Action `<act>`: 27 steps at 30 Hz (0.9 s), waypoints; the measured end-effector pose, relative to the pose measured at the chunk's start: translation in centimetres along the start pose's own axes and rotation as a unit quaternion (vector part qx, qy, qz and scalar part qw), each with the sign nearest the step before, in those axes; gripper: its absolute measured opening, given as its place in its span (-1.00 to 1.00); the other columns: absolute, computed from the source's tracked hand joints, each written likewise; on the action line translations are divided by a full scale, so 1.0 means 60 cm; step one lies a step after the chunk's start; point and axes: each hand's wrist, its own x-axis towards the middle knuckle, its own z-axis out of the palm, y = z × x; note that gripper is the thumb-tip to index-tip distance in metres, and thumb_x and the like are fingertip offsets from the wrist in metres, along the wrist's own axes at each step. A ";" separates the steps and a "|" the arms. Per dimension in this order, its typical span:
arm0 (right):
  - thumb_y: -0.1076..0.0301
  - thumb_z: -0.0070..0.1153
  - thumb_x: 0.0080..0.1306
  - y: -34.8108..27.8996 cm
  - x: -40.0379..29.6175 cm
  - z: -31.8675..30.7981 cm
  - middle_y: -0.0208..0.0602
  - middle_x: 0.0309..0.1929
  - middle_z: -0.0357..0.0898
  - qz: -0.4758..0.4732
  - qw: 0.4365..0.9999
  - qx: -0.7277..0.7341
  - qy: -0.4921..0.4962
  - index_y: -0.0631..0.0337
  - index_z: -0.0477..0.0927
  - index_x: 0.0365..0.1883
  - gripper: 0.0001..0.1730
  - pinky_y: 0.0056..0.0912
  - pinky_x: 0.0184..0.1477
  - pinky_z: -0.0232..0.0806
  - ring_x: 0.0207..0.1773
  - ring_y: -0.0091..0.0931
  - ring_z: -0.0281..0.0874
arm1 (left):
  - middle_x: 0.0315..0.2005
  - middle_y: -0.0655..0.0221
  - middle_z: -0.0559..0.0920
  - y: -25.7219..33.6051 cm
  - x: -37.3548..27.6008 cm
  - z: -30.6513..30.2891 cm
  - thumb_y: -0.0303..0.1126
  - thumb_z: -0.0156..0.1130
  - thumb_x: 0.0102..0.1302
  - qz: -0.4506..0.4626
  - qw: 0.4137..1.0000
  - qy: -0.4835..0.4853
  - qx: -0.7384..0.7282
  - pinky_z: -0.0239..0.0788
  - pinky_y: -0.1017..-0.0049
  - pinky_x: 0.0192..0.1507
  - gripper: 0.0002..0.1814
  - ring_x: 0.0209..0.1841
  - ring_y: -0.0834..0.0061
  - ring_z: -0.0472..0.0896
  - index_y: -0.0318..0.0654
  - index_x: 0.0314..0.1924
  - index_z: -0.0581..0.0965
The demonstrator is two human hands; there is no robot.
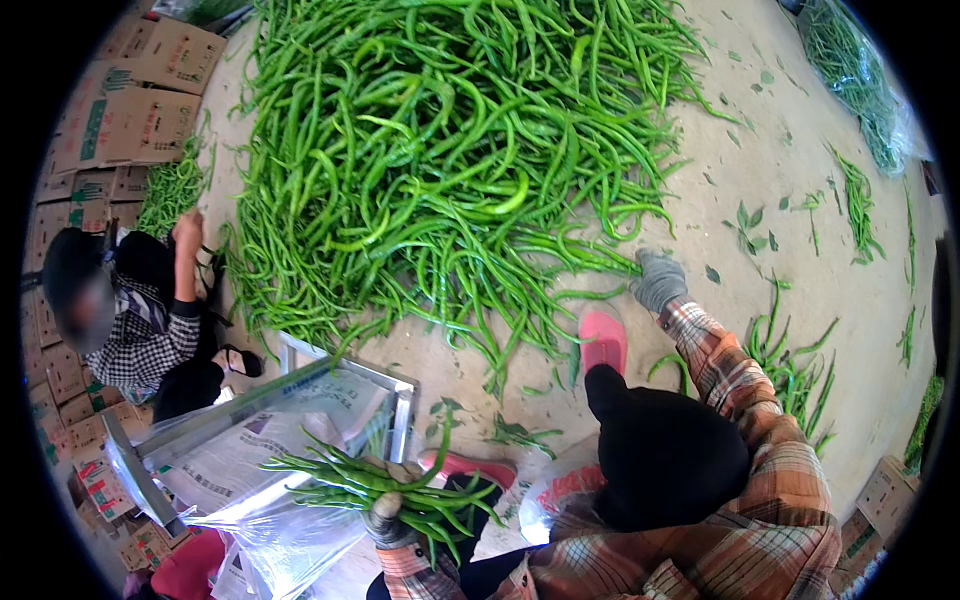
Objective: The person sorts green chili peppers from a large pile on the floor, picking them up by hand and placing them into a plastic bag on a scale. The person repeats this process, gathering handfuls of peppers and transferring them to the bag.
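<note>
A bundle of long green chili peppers (375,487) is held in my left hand (391,502), which wears a grey glove with tan fingers. The bundle is beside a metal frame (401,420) lined with clear plastic film (292,525) and printed paper (247,457). My right hand (660,281), in a grey glove, reaches to the right front edge of a large heap of green chili peppers (420,165). Its fingertips are at the stem ends of a few peppers; whether they grip them cannot be told.
A person (150,315) sits at the left by the heap, near stacked cardboard boxes (142,124). Loose peppers (799,382) and leaves (746,221) lie on the floor at the right. A clear bag of green produce (855,82) stands at the upper right. Pink shoes (602,337) are below the heap.
</note>
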 end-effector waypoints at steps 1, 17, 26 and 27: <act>0.23 0.22 0.00 -0.013 0.000 0.008 -0.07 -0.04 0.47 0.012 0.999 -0.004 -0.041 0.18 0.37 0.04 -0.39 -0.23 0.04 0.29 0.03 -0.21 0.42 | -0.30 0.48 0.38 0.002 0.000 0.005 -0.45 0.30 -0.10 -0.009 1.000 -0.008 -0.012 0.25 0.39 -0.30 -0.50 -0.41 0.52 0.40 -0.17 -0.10 0.34; 0.32 0.08 0.21 0.033 0.001 -0.050 -0.10 -0.02 0.48 0.031 0.553 0.774 -0.306 0.22 0.26 0.22 -0.41 -0.32 -0.11 0.42 -0.14 -0.39 0.53 | -0.52 0.48 0.36 -0.042 0.037 0.050 -0.52 0.24 -0.12 -0.087 0.991 -0.042 -0.091 0.14 0.44 -0.32 -0.63 -0.46 0.52 0.36 -0.13 -0.32 0.28; 0.31 0.16 0.13 -0.035 0.094 0.078 -0.30 -0.06 0.49 -0.061 0.558 0.817 -0.130 0.27 0.48 -0.07 -0.60 -0.37 -0.04 0.38 -0.07 -0.46 0.49 | -0.54 0.45 0.37 -0.052 0.043 0.033 -0.48 0.24 -0.10 -0.102 0.989 -0.074 -0.076 0.12 0.44 -0.31 -0.64 -0.48 0.48 0.30 -0.11 -0.32 0.26; 0.31 0.14 0.15 -0.084 0.081 0.056 -0.30 -0.08 0.50 -0.023 0.531 0.831 -0.165 0.26 0.50 -0.10 -0.65 -0.37 -0.04 0.39 -0.08 -0.46 0.49 | -0.54 0.45 0.38 -0.050 0.040 0.026 -0.48 0.24 -0.10 -0.097 0.990 -0.068 -0.074 0.12 0.44 -0.30 -0.63 -0.48 0.48 0.30 -0.11 -0.32 0.26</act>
